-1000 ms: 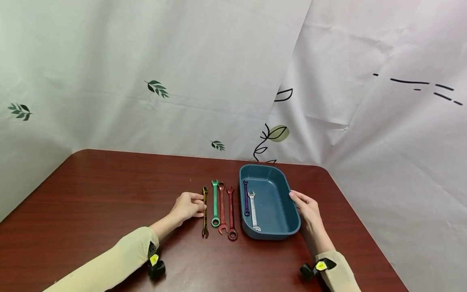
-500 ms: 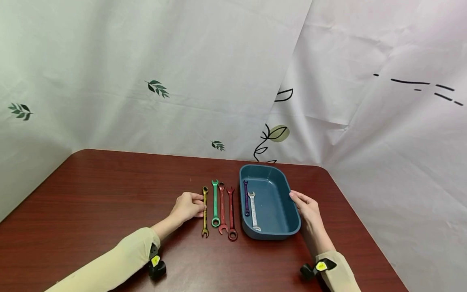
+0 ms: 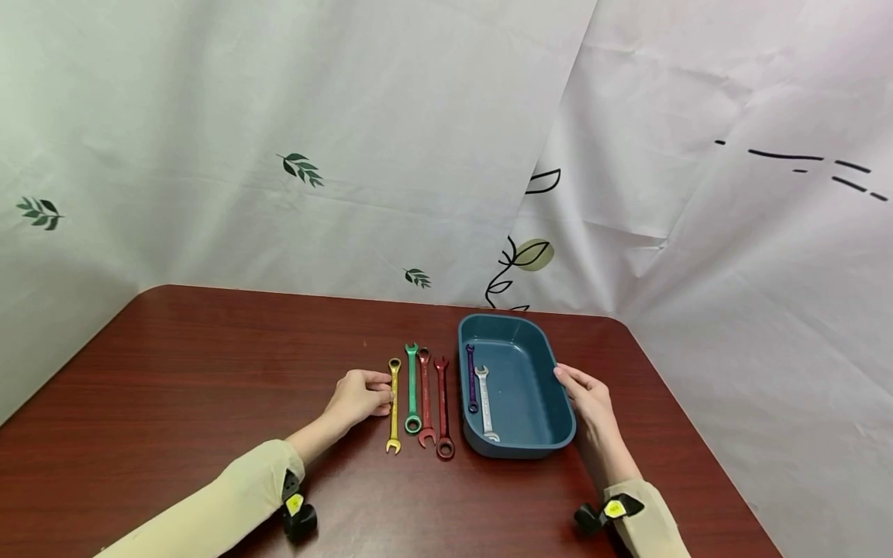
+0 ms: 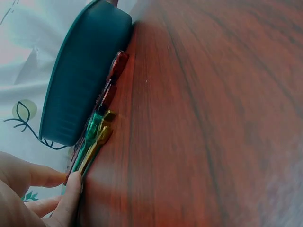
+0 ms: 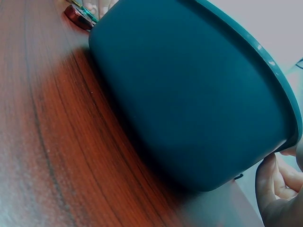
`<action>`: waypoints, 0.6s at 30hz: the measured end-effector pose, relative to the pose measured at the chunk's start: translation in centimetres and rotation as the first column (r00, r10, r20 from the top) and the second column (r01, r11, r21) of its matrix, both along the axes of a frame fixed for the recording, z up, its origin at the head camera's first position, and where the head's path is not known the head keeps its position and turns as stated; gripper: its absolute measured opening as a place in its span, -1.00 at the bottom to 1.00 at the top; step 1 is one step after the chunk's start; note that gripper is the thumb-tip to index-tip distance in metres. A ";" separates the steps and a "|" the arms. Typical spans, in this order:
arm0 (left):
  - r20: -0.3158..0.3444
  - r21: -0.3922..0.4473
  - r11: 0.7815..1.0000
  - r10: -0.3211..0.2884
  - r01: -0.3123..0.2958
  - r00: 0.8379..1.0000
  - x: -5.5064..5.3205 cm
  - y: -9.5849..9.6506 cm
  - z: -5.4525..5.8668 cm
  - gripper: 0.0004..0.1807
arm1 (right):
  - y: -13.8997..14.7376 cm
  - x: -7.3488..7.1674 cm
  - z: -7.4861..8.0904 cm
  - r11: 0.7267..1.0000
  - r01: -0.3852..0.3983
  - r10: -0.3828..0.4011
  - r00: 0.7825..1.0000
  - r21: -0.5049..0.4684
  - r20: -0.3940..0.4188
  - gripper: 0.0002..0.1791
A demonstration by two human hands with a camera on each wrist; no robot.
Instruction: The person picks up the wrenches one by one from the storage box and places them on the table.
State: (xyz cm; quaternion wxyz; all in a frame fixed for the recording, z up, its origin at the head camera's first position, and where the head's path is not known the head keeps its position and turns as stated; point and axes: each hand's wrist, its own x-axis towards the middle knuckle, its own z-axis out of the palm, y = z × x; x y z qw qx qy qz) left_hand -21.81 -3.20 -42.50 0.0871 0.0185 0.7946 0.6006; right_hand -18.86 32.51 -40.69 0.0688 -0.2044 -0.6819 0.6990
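Nearest, at the bottom, come two pale sleeves, each with a small black camera strapped at the wrist. The left hand is stretched over the table, its thumb and fingertips against the shaft of a yellow wrench; whether they pinch it or only touch its edge, I cannot tell. The yellow wrench is at the left end of a row. Just to its right lies a green wrench, then two red wrenches, all roughly parallel. Right of these sits a blue tub. The right hand pinches its right rim, thumb over the edge, fingers outside. In the tub, along its left side, lie a silver wrench and a purple wrench. The table is reddish-brown wood. Behind it hangs pale cloth with leaf prints.
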 end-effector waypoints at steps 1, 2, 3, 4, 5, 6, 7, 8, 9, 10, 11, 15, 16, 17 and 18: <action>0.001 0.002 1.000 0.000 0.000 1.000 0.1 0.0 0.0 -0.69 | 0.0 0.0 0.0 1.000 0.001 -0.001 1.000 -0.002 -0.002 -0.73; 0.000 0.003 1.000 0.000 0.000 1.000 0.2 0.0 0.0 -0.70 | 0.0 0.0 0.0 1.000 0.002 -0.002 1.000 -0.002 -0.003 -0.74; -0.003 0.003 1.000 0.001 -0.001 1.000 0.3 0.0 0.1 -0.70 | 0.0 0.0 -0.1 1.000 0.003 -0.003 1.000 -0.001 -0.003 -0.76; -0.004 0.001 1.000 0.003 -0.003 1.000 0.4 0.0 0.1 -0.70 | 0.0 0.0 -0.1 1.000 0.003 -0.003 1.000 -0.002 -0.004 -0.79; 0.000 0.000 1.000 0.010 -0.010 1.000 0.5 0.0 0.2 -0.70 | 0.0 0.0 -0.1 1.000 0.002 -0.002 1.000 -0.002 -0.005 -0.80; 0.002 0.002 1.000 0.010 -0.010 1.000 0.6 0.0 0.2 -0.70 | 0.0 0.0 -0.1 1.000 0.002 -0.002 1.000 -0.003 -0.006 -0.83; 0.004 0.006 1.000 0.008 -0.008 1.000 0.8 0.0 0.3 -0.69 | 0.0 0.0 -0.1 1.000 0.001 -0.001 1.000 -0.002 -0.007 -0.86; 0.010 0.017 1.000 0.005 -0.005 1.000 0.9 0.1 0.3 -0.68 | 0.0 0.0 -0.1 1.000 0.001 -0.001 1.000 -0.002 -0.006 -0.88; 0.018 0.027 1.000 0.001 -0.001 1.000 1.0 0.1 0.4 -0.67 | 0.0 0.0 -0.1 1.000 0.000 0.000 1.000 -0.001 -0.004 -0.89; 0.028 0.042 0.999 -0.004 0.003 1.000 1.1 0.1 0.5 -0.67 | 0.0 0.0 0.0 1.000 -0.002 0.002 1.000 -0.002 -0.003 -0.88; 0.036 0.060 0.998 -0.010 0.008 0.999 1.2 0.1 0.6 -0.66 | 0.0 0.0 0.0 1.000 -0.002 0.002 1.000 -0.004 -0.002 -0.87; 0.075 0.128 0.992 -0.034 0.024 0.997 1.7 0.2 0.9 -0.65 | 0.0 0.1 0.1 1.000 -0.001 0.001 1.000 -0.004 0.004 -0.80; 0.084 0.148 0.989 -0.040 0.027 0.996 1.7 0.2 0.9 -0.64 | 0.0 0.1 0.1 1.000 -0.001 0.001 1.000 -0.003 0.005 -0.80; 0.095 0.166 0.986 -0.043 0.027 0.995 1.8 0.2 0.9 -0.64 | 0.0 0.1 0.1 1.000 0.001 -0.001 1.000 -0.005 0.005 -0.80; 0.106 0.183 0.983 -0.051 0.031 0.993 1.8 0.2 1.0 -0.64 | 0.0 0.1 0.1 1.000 0.001 -0.001 1.000 -0.002 0.005 -0.81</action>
